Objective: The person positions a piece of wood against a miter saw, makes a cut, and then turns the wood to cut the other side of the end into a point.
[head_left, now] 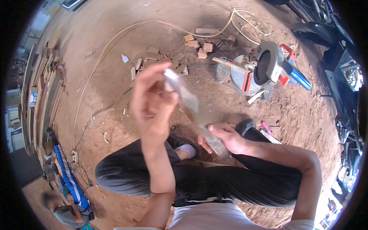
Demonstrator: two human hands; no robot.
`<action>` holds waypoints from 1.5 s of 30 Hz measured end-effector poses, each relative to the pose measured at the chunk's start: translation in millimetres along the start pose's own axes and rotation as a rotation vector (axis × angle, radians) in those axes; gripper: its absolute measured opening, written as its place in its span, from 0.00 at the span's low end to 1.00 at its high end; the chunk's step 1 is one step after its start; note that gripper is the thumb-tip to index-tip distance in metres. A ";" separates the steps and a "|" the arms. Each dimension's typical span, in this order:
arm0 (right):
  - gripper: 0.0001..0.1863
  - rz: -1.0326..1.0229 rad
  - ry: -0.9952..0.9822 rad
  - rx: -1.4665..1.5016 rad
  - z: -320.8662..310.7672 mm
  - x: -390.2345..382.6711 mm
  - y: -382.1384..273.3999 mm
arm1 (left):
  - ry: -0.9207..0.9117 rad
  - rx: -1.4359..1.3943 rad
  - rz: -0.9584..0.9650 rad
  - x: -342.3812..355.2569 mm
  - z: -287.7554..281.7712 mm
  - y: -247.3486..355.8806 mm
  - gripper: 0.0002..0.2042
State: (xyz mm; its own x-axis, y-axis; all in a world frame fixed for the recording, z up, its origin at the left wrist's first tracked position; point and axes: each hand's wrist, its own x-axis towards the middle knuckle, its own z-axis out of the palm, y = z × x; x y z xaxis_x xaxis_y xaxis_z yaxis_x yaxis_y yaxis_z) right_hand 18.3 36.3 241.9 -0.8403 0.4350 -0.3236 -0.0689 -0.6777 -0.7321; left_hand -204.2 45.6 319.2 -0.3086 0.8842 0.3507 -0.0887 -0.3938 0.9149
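A long, narrow, greyish piece (214,141) slants across in front of me, its kind unclear. Toward its upper end it looks shiny and pale, and its middle is smeared by motion. Around the lower part, above my folded legs, my right hand (227,137) is closed with the thumb on top. Raised higher, my left hand (153,96) is blurred; its bent fingers and thumb are at the shiny upper end and appear to pinch it. My legs, in black trousers, are crossed on the dirt ground.
A mitre saw (266,67) stands ahead right with a wood strip (232,64) on it. Cut wood blocks (205,47) and offcuts (153,57) lie beyond my hands. A pale cable (111,40) loops across the ground. Boards (48,80) are stacked left; another person (67,212) is at lower left.
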 end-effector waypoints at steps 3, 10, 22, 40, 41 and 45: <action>0.25 -0.049 -0.077 0.006 1.1 4.2 -7.8 | 0.112 0.023 0.050 -3.0 -13.5 10.0 0.25; 0.14 -0.225 -0.081 -0.588 8.8 15.7 -3.1 | 0.160 0.069 0.175 -19.4 -65.2 48.7 0.28; 0.15 -0.136 0.100 -1.196 -46.4 0.7 -13.3 | 0.356 0.674 0.005 -41.2 -109.2 67.1 0.16; 0.30 -0.021 0.454 -1.656 -188.3 -45.6 43.3 | 0.194 0.880 -0.150 -107.2 -183.8 126.1 0.11; 0.31 -0.056 0.440 -1.627 -184.0 -33.2 53.7 | 0.185 0.925 -0.143 -103.1 -184.0 135.8 0.11; 0.32 -0.004 0.508 -1.746 -195.9 -81.2 16.6 | 0.203 0.824 -0.214 -104.4 -181.5 81.2 0.11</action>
State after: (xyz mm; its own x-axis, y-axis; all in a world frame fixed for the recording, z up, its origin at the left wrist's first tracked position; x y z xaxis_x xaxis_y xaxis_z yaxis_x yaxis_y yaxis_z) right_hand 190.7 105.9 138.6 -0.5910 0.7797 -0.2068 0.7901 0.5080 -0.3430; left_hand -351.0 -124.3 320.6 -0.5334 0.8256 0.1843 0.5244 0.1517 0.8379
